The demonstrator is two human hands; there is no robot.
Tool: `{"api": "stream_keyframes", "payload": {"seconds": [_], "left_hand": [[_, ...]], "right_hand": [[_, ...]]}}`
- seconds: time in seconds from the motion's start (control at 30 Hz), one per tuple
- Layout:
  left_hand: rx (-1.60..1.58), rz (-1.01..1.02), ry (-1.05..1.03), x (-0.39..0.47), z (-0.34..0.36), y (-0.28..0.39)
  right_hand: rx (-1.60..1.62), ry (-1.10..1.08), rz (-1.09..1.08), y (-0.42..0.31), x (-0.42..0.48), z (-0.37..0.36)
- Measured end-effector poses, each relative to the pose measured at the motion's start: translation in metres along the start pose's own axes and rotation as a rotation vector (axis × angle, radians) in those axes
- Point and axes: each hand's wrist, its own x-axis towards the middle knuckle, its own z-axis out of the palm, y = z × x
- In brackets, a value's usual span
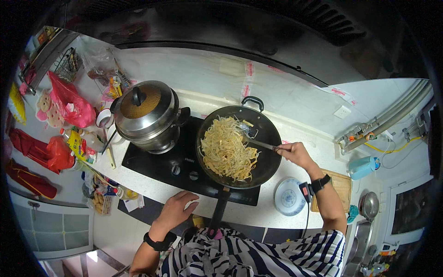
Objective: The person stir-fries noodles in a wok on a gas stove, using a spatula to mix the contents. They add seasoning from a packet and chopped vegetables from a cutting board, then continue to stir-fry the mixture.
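Note:
A black wok (268, 138) stands on the right side of the black gas hob (155, 169), its long handle pointing towards me. Bean sprouts mixed with yellowish strips (226, 149) fill its left and middle part. My right hand (297, 154) grips the handle end of a metal spatula (261, 143), whose blade sits among the sprouts at their upper right edge. My left hand (176, 209) holds nothing; it is at the counter's front edge, left of the wok handle, with thumb and fingers apart. A lidded steel steamer pot (147, 121) occupies the hob's left side.
A blue-and-white plate (290, 197) lies right of the wok, near a wooden cutting board (337, 187). Further right are a light-blue pitcher (361, 168), a metal bowl (370, 205) and a sink (358, 242). Bottles (91, 138) and bags crowd the left. A range hood (225, 27) hangs above.

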Motion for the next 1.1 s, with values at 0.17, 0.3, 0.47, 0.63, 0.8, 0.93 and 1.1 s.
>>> {"api": "stream_keyframes", "payload": {"seconds": [0.17,0.3,0.47,0.63,0.8,0.93,1.1], "left_hand": [[-0.015,0.024,0.000,0.007,0.007,-0.006],[-0.035,0.049,-0.017,0.016,0.019,-0.006],[-0.042,0.044,-0.022,0.013,0.024,0.001],[-0.004,-0.024,-0.012,-0.001,0.019,0.005],[0.047,-0.012,0.016,-0.013,0.014,0.006],[0.025,-0.015,-0.039,-0.008,0.009,0.000],[-0.010,0.181,-0.149,0.021,0.005,-0.024]], "right_hand": [[-0.571,0.082,-0.343,-0.069,-0.062,-0.013],[-0.690,0.173,-0.361,-0.066,-0.071,-0.043],[-0.675,0.288,-0.153,-0.020,-0.019,-0.055],[-0.416,0.140,-0.147,-0.006,0.039,-0.017],[-0.368,0.068,-0.394,-0.018,0.041,0.007],[-0.585,0.085,-0.512,-0.055,-0.010,0.001],[-0.775,0.163,-0.462,-0.108,-0.094,0.016]]}}
